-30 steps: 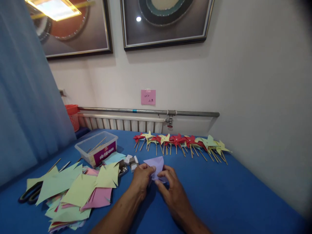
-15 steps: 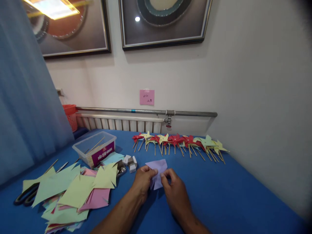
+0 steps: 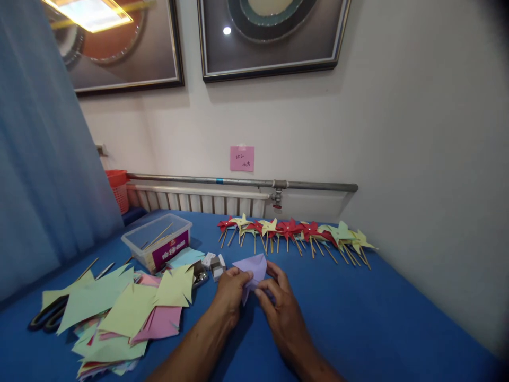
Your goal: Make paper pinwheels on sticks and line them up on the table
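A purple sheet of paper (image 3: pixel 254 267), partly folded, is held above the blue table between both hands. My left hand (image 3: pixel 231 291) pinches it near the centre, thumb on top. At its right side, my right hand (image 3: pixel 281 302) has bent fingers closed on the paper's edge; the exact grip is partly hidden. Just left of the paper are a small open white box (image 3: pixel 217 268) and a grey box of small metal pieces (image 3: pixel 201 276). Several finished paper pinwheels on sticks (image 3: pixel 288 228) lie in a row behind the hands.
A pile of cut paper squares (image 3: pixel 129 313) covers the left of the blue table (image 3: pixel 358 323), with black-handled scissors (image 3: pixel 50 318) beside it. Behind stands a clear plastic tub (image 3: pixel 159 241) holding sticks. A metal pipe (image 3: pixel 191 180) and radiator run along the wall.
The purple paper has been turned and folded further in the hands. My right hand has shifted up and left, its fingers now around the paper's right edge. The view has moved slightly.
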Demonstrator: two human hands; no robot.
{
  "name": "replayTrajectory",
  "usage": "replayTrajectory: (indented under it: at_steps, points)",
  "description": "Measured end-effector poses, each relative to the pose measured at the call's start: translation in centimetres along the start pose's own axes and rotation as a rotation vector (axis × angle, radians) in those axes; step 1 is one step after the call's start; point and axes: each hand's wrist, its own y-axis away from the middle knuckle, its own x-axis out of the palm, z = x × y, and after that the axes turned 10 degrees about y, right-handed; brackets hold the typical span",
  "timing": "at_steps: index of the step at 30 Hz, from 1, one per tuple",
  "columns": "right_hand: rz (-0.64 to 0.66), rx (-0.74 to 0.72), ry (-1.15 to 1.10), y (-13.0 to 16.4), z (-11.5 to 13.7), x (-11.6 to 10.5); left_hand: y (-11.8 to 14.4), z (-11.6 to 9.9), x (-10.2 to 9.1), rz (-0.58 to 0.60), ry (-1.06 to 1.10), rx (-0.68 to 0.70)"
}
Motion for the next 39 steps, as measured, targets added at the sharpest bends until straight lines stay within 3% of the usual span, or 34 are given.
replayTrajectory:
  at_steps: [6, 10, 23, 39]
  points:
    - [-0.018, 0.217, -0.135, -0.9, -0.6, 0.0, 0.1, 1.2, -0.1, 0.046, -0.138, -0.026]
    - [-0.051, 0.295, -0.191, -1.1, -0.6, 0.2, 0.1, 1.5, -0.1, 0.077, -0.112, -0.028]
    - [-0.145, 0.308, -0.19, -1.1, -0.6, 0.9, 0.1, 1.8, -0.1, 0.072, -0.047, -0.07]
    - [-0.165, 0.344, -0.209, -1.0, -1.7, 1.6, 0.2, 2.0, -0.1, 0.139, -0.197, -0.001]
